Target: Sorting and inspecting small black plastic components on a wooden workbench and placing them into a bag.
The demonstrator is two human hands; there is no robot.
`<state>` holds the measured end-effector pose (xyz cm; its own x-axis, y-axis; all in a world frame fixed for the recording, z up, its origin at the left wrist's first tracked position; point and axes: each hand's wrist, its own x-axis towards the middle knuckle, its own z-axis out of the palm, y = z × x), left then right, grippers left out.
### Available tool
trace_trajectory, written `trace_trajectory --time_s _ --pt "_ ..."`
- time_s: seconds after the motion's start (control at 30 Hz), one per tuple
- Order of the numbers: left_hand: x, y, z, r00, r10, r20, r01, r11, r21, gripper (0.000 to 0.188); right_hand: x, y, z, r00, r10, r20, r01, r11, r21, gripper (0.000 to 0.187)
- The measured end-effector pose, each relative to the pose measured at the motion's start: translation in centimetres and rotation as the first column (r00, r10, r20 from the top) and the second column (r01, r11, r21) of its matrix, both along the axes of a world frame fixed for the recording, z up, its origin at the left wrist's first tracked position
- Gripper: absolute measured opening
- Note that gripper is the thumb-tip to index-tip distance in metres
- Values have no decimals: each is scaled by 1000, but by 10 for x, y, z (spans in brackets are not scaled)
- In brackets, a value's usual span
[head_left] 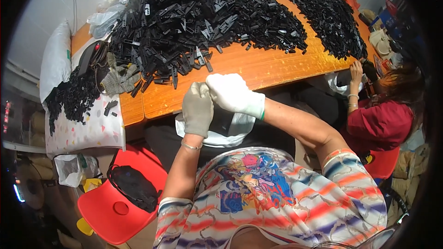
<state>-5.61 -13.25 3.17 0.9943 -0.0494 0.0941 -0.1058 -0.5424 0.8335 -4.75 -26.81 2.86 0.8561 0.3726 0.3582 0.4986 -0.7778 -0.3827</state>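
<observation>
- Meeting at the near edge of the table point(272, 67): two gloved hands, left hand point(198, 106) in grey, right hand point(233, 93) in white.
- State of both: fingers curled, gloves touching. Whether they clamp a part cannot be told; the grip is hidden.
- Heaps of black parts: three. One large heap point(184, 18) and one long heap point(323, 14) lie on the table; one small heap point(74, 97) lies at left on a patterned cloth point(87, 133). Single parts are too many to count.
- Direction: parts in the heaps lie at mixed angles. At the large heap's near edge, one slim part point(175, 80) has its long axis running toward the person; a second part point(162, 82) lies crosswise, and a third point(137, 88) slants.
- Position: the large heap sits just beyond both hands, extending left and right of them; the slim part is nearer the left hand.
- Below the hands: one open white bag point(244, 132).
- Red chairs: two. The left chair point(99, 207) bears one black bag point(134, 186).
- Co-workers: one point(380, 124), at right, hands by the long heap.
</observation>
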Motion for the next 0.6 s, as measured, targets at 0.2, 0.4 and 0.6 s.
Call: trace_trajectory --time_s 0.2,0.4,0.6 --pt "20 -1 -49 993 -95 -75 64 938 -342 26 3 -8 -13 1000 -9 17 9 1000 18 10" --pt "16 11 -28 965 -231 -126 147 870 -470 27 3 -15 26 957 -44 -285 16 995 -99 17" --pt "14 23 0 848 -401 -347 105 768 -632 27 16 -40 43 887 -36 -461 177 948 265 26"
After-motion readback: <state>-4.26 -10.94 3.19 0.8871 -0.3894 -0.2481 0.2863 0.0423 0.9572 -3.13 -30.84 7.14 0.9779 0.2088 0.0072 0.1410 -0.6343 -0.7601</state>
